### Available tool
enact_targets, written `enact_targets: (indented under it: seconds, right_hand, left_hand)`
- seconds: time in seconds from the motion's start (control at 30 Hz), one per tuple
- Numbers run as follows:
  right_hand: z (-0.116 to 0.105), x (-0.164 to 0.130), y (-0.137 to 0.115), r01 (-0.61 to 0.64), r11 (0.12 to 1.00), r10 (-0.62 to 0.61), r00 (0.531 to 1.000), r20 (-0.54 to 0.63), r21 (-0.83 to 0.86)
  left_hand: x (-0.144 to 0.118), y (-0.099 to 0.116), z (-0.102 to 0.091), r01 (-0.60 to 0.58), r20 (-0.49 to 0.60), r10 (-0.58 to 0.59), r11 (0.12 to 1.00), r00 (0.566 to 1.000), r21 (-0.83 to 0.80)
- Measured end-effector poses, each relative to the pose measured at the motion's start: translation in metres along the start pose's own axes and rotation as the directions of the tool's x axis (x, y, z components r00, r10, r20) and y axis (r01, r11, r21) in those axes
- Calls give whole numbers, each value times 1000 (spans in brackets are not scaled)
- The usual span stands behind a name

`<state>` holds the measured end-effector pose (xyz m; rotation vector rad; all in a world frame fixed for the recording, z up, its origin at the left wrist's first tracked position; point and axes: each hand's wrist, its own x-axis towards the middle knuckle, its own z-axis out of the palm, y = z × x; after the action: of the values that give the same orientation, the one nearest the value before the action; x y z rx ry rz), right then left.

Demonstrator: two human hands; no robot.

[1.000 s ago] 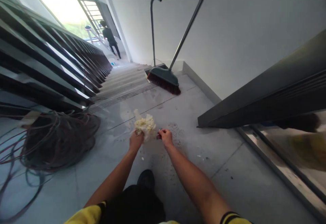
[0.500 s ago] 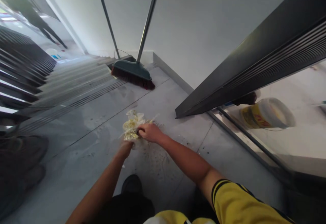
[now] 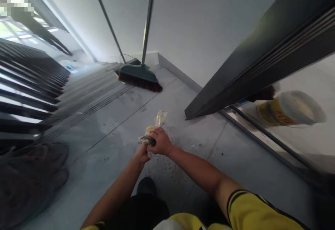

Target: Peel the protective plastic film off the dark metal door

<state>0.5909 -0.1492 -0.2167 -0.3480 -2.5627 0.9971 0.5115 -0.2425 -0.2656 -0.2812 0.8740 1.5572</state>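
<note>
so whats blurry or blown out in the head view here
Head view: the bucket at right is smeared by motion blur, the wire pile at lower left is soft, the window at top left is overexposed and partly pixelated; wide-angle distortion bends the railing. Both hands, left hand and right hand, and the crumpled bag stay fairly sharp.

Blurred bucket (image 3: 290, 108) (broom handles (image 3: 149, 17) cropped)

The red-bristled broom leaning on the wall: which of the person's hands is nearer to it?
Right, narrowly. The right hand grips the crumpled plastic wad on the broom's side; the left hand sits just behind it.
</note>
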Motion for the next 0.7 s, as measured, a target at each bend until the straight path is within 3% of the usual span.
enact_targets:
  seconds: [0.07,0.17,0.2,0.33,0.43,0.57,0.7]
  right_hand:
    - [-2,10,3,-31,999,33,997,-67,37]
    - [-6,36,4,-227,972,233,950,-207,54]
    - [-7,45,3,-252,967,255,941,-221,41]
    - [-14,80,-9,-78,997,75,992,-98,-29]
    - [-22,107,-17,94,995,-93,995,-34,26]
    - [-45,147,-17,242,960,-246,969,6,142]
    - [-91,153,-5,163,969,-148,985,-89,184]
  left_hand:
    - [-14,10,9,5,30,-4,999,1000,-36]
    - [-34,25,27,22,242,16,988,970,-151]
    - [-37,29,32,-10,263,52,987,964,-158]
    - [-26,46,47,-156,110,175,974,978,-165]
    - [-10,70,56,-219,-7,227,932,974,-288]
    - [15,126,75,-408,-69,408,860,910,-307]
    - [53,224,104,-624,-79,627,738,775,-256]
